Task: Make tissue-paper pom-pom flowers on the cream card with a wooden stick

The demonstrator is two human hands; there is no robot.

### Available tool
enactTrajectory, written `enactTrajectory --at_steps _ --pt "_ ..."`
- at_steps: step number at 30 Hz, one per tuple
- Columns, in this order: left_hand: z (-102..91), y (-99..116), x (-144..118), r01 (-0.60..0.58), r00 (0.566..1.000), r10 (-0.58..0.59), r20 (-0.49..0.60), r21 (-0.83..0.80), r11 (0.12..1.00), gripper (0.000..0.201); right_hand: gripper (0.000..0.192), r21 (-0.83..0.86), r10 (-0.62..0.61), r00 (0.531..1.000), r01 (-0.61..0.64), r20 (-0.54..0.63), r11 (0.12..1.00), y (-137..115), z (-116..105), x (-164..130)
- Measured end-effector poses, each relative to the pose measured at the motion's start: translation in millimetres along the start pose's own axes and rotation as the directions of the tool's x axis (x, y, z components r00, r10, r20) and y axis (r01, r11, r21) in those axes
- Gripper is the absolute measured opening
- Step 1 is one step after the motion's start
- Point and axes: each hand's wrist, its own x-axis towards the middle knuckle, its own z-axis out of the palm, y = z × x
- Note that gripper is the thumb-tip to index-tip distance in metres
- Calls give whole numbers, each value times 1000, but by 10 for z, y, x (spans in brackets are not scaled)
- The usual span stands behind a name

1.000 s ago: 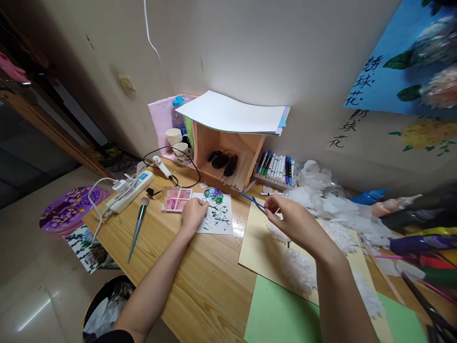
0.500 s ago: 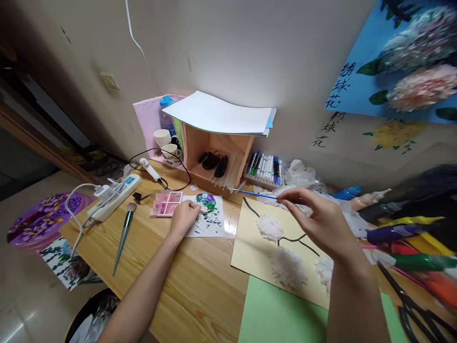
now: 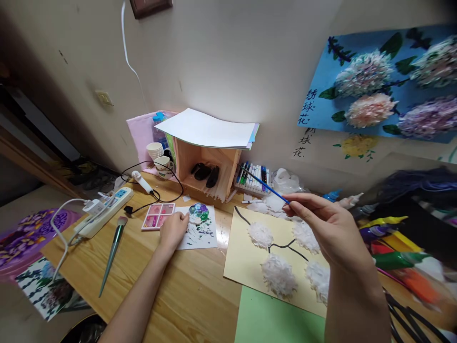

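Observation:
My right hand (image 3: 321, 221) pinches a thin blue paintbrush (image 3: 266, 185), its dark tip pointing up and left, above the far edge of a cream card (image 3: 237, 259). Black branch lines and several fluffy white paper flowers (image 3: 279, 275) are on that card. My left hand (image 3: 173, 231) is closed at the left edge of a small round-welled paint palette (image 3: 200, 212) with green, purple and blue paint. Under the palette lies a white sheet (image 3: 205, 240) with dark and green brush marks. A pink four-part palette (image 3: 157, 216) sits beside my left hand.
A large makeup brush (image 3: 113, 255) and a power strip (image 3: 103, 214) lie at the left. Behind are a wooden box (image 3: 185, 164), paper cups (image 3: 163, 166) and markers (image 3: 253, 176). Paint bottles (image 3: 400, 259) and scissors (image 3: 410, 314) crowd the right. A green sheet (image 3: 276, 317) lies nearest me.
The paintbrush has tilted from nearly level to tip-up, and my right hand has turned. My left hand stays at the palette. The view has shifted, showing more of the blue flower picture.

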Motion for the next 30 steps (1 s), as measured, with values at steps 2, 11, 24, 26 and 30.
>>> enactTrajectory --at_steps 2,11,24,26,30 --pt "-93 108 -73 -47 994 45 -95 -25 999 39 18 26 29 999 -30 30 999 -1 18 -5" --pt "-536 1101 -447 -456 781 604 -159 -806 377 40 19 47 90 981 -99 171 994 -63 234 -39" --pt "-513 1207 -485 -402 885 370 -281 -864 304 11 26 -111 90 959 -61 270 992 -168 327 -108" --pt "-564 1198 -505 -410 885 378 -273 -841 353 8 20 -134 58 971 -27 232 991 -167 303 -104" --pt "-742 1102 -478 -472 866 385 -319 -775 421 6 13 -97 -96 995 98 22 991 -139 130 -88"
